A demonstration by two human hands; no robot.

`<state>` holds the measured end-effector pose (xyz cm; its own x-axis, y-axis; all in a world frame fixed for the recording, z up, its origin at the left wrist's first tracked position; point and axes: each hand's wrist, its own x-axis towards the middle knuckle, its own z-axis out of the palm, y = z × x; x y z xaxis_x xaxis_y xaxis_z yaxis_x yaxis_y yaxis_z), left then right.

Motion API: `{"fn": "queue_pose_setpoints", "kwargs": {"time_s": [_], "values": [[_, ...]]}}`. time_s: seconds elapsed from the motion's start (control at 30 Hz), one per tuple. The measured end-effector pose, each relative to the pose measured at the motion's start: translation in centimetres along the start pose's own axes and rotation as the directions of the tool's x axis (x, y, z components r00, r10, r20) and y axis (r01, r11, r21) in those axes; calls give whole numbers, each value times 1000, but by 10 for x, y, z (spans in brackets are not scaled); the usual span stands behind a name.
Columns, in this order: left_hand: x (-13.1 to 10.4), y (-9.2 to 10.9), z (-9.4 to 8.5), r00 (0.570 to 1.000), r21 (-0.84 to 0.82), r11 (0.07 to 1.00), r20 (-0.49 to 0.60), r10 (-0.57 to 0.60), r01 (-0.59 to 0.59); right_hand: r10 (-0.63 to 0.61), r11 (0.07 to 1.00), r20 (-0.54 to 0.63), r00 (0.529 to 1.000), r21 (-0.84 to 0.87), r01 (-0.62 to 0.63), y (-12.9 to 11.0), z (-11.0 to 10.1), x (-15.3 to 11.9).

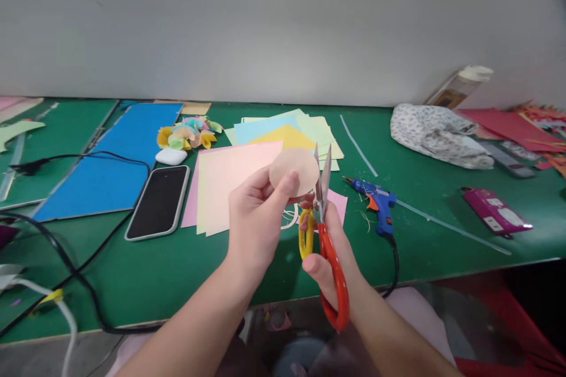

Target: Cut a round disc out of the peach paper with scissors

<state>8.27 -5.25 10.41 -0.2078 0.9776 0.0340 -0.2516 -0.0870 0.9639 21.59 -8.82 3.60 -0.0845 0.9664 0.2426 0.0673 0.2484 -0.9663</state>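
Between thumb and fingers, my left hand pinches a round cream paper disc above the table. My right hand holds scissors with one red and one yellow handle. Their blades point away from me and stand a little apart, right beside the disc's right edge; whether they touch it I cannot tell. Under the hands lies a curled thin paper offcut. Pastel paper sheets in pink and pale yellow spread beneath and behind the left hand.
Left are a phone, a white case, paper petals, a blue board and black cables. A blue glue gun, glue sticks, patterned cloth and a purple box lie right on the green table.
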Motion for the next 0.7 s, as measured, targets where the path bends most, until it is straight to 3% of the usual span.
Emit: {"fn": "queue_pose_setpoints", "kwargs": {"time_s": [0.7], "values": [[-2,-3,3,998,-46,999,59,-1,3,-46,998,-7,999,-39,46,-3,-3,-1]]}}
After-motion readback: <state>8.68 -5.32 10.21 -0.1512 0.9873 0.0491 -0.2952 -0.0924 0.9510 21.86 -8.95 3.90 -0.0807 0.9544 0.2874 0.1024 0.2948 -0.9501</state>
